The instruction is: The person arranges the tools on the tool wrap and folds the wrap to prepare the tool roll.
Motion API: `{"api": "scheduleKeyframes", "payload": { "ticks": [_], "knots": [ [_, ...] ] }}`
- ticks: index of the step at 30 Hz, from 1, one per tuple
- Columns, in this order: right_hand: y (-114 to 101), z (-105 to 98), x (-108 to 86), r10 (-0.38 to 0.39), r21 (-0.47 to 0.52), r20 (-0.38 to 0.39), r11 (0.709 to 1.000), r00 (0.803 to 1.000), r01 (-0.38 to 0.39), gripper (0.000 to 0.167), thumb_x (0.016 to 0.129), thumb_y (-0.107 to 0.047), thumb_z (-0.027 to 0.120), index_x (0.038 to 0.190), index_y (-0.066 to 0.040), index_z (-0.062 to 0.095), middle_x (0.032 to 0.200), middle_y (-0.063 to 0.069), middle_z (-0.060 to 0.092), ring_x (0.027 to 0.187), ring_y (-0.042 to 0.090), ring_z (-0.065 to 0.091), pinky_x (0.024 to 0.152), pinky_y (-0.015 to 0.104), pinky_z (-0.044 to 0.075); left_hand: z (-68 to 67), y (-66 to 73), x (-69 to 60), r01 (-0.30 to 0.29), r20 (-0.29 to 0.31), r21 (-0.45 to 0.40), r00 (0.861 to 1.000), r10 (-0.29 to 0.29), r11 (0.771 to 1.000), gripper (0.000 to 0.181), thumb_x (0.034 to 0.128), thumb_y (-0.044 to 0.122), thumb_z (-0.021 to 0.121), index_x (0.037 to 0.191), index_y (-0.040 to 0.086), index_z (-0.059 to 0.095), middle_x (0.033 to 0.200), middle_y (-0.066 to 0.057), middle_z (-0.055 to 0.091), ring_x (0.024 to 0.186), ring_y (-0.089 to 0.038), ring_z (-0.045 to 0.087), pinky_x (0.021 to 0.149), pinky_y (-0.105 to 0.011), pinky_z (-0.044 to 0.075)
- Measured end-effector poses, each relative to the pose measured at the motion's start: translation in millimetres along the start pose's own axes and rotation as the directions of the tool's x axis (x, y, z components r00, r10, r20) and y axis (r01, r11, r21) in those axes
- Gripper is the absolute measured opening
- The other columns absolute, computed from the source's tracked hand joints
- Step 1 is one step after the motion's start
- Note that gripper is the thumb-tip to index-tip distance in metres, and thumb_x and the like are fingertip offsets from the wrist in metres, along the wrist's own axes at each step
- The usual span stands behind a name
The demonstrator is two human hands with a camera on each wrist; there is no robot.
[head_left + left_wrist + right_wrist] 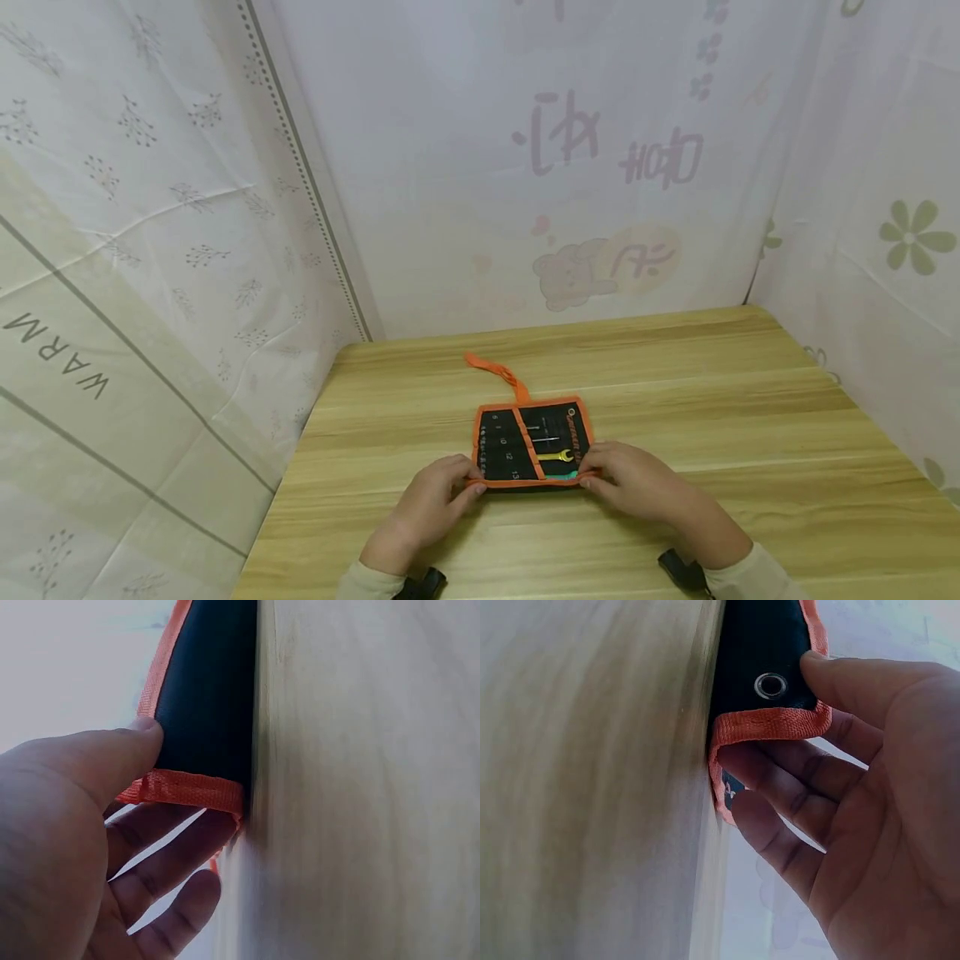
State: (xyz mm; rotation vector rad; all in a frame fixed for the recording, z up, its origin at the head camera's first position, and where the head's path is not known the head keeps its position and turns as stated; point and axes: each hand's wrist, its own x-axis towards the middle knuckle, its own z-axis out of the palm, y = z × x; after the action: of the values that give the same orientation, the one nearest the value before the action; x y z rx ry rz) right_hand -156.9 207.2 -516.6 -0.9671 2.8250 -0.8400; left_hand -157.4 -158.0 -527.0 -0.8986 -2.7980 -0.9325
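A black tool pouch with orange trim lies on the table, with printed numbers along its pockets. A yellow wrench and part of a teal tool show in it, along with thin dark tools. My left hand pinches the near left corner between thumb and fingers. At the near right corner, my right hand grips the edge the same way. Both wrist views show the near edge raised off the table, thumb outside and fingers behind. A metal eyelet sits beside the right thumb.
An orange strap trails from the pouch's far edge towards the back left. The wood-grain table is bordered by printed cloth curtains at the back and both sides. Black wrist devices sit beneath the forearms.
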Motion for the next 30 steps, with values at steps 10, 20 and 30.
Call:
{"api": "scheduleKeyframes", "payload": {
  "ticks": [10,20,30],
  "knots": [
    [-1.5,-1.0,2.7,0.083,0.074,0.019,0.994,0.996,-0.084,0.008,0.104,-0.028,0.068,0.110,-0.030,0.074,0.093,-0.020,0.067,0.077,0.000,0.056,0.068,0.030,0.050,4.4,0.1,0.9,0.069,0.045,-0.148,0.997,-0.063,0.987,0.013,0.1050,0.038,0.065,0.096,0.029,0.066,0.075,0.016,0.064,0.060,0.001,0.059,0.061,-0.024,0.051],
    [0.5,1.5,2.1,0.083,0.071,-0.007,0.994,0.997,-0.082,0.023,0.101,-0.016,0.073,0.121,-0.026,0.067,0.102,-0.017,0.063,0.082,0.003,0.056,0.072,0.030,0.050,8.2,-2.8,3.2,-0.050,-0.027,-0.204,0.999,0.045,0.978,0.021,0.0990,0.008,0.074,0.111,0.024,0.071,0.104,0.014,0.067,0.079,-0.005,0.058,0.069,-0.025,0.052],
    [4.8,3.6,0.6,0.025,0.029,-0.063,0.999,0.998,-0.023,0.021,0.096,-0.011,0.078,0.108,-0.028,0.073,0.114,-0.017,0.056,0.082,0.006,0.054,0.071,0.025,0.049,8.0,-1.3,1.6,-0.076,-0.032,-0.112,0.997,0.073,0.991,0.024,0.0892,0.012,0.086,0.107,0.025,0.076,0.125,0.011,0.067,0.117,-0.013,0.061,0.100,-0.042,0.052]
  ]
}}
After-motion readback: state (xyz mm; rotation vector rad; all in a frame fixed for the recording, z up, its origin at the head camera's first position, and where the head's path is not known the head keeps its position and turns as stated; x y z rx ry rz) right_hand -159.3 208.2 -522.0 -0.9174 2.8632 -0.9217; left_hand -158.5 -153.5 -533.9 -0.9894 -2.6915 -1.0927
